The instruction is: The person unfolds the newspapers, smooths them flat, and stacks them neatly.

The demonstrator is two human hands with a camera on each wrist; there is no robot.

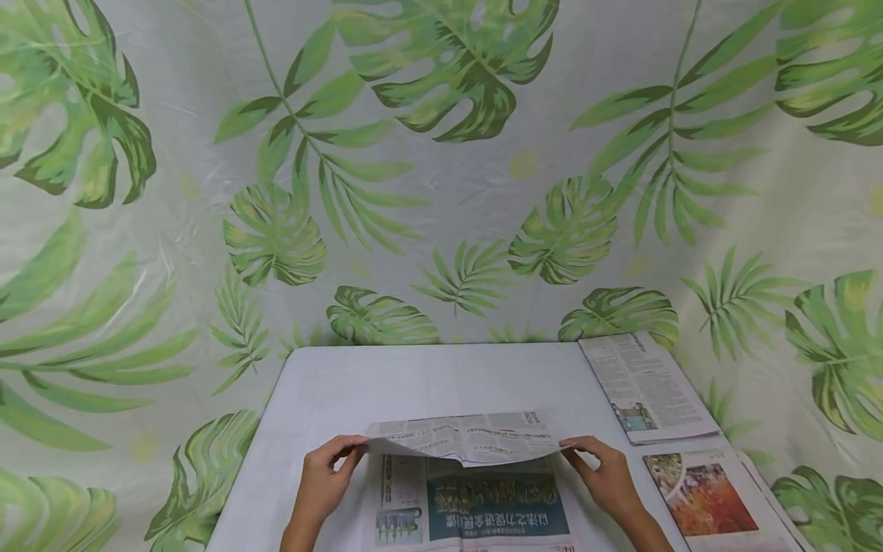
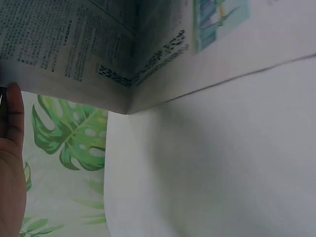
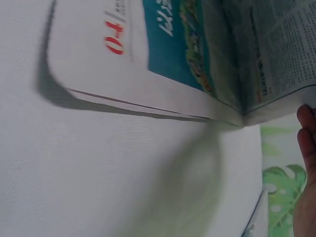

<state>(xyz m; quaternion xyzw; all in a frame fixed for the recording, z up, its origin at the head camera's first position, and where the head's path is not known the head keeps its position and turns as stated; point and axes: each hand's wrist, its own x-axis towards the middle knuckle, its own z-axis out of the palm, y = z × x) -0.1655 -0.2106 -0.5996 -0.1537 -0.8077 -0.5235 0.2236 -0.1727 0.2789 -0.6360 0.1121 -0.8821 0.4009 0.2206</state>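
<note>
A newspaper (image 1: 497, 506) lies on the white table with its upper part raised and bent toward the viewer. My left hand (image 1: 327, 475) pinches the left edge of the raised part between thumb and fingers. On the opposite side, my right hand (image 1: 607, 475) pinches its right edge. The raised part sags a little in the middle. In the left wrist view, the fold of the newspaper (image 2: 163, 89) shows, with the left hand (image 2: 12, 148) at the far left. The right wrist view has the newspaper's lower sheet (image 3: 103, 69) against the table and the right hand (image 3: 306, 148) at the right edge.
A folded newspaper (image 1: 651, 391) lies at the table's back right corner. Nearer, a newspaper with a red and orange picture (image 1: 710, 498) lies along the right edge. The white table (image 1: 331, 391) ends at a leaf-patterned curtain (image 1: 455, 192) behind.
</note>
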